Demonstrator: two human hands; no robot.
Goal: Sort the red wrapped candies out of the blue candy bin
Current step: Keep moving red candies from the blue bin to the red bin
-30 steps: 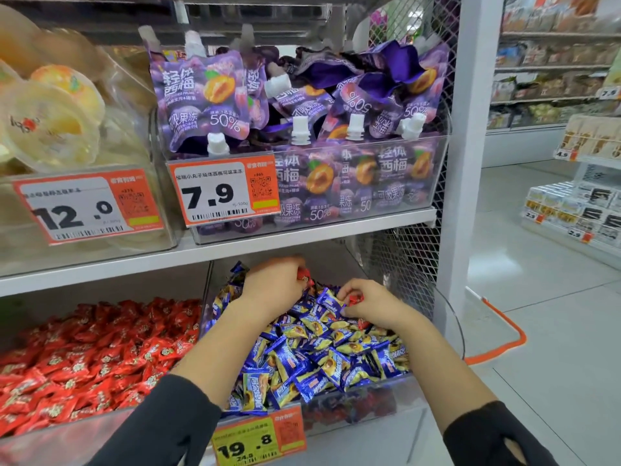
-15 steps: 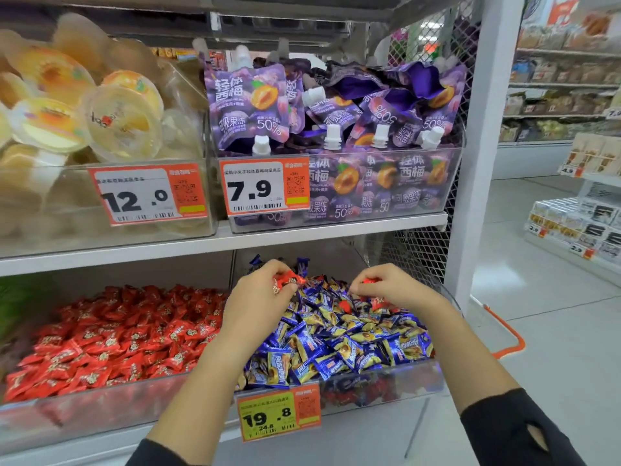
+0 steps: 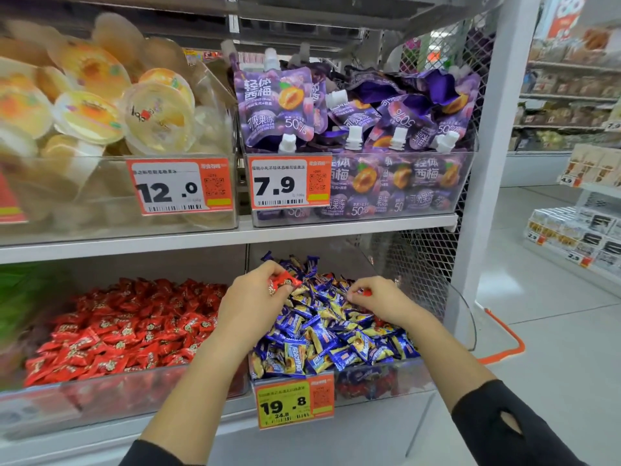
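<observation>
From the head view, both of the person's hands reach into the blue candy bin (image 3: 376,375) on the lower shelf, a clear-walled bin heaped with blue wrapped candies (image 3: 322,334) and fronted by an orange price tag (image 3: 295,400) reading 19.8. The left hand (image 3: 250,302) sits over the rear left part of the heap, its fingers curled round a red wrapped candy (image 3: 285,282) that shows between thumb and fingertips, above the blue pile. The right hand (image 3: 378,299) lies over the middle of the heap, to the right of the left hand and apart from it, its fingertips pinching a second, smaller red candy (image 3: 365,292) of which only a sliver shows. A few more red wrappers can be made out through the bin's front wall, low down beneath the blue ones. Just beside this bin, to the left on the same shelf, stands the red candy bin (image 3: 100,395), filled with red wrapped sweets. On the shelf above, a clear bin of purple spouted jelly pouches (image 3: 353,122) carries a tag reading 7.9 (image 3: 289,183), and left of it a bin of yellow jelly cups (image 3: 100,105) carries a tag reading 12.0 (image 3: 179,186). Both forearms are bare, with black sleeves (image 3: 504,428) at the bottom edge.
</observation>
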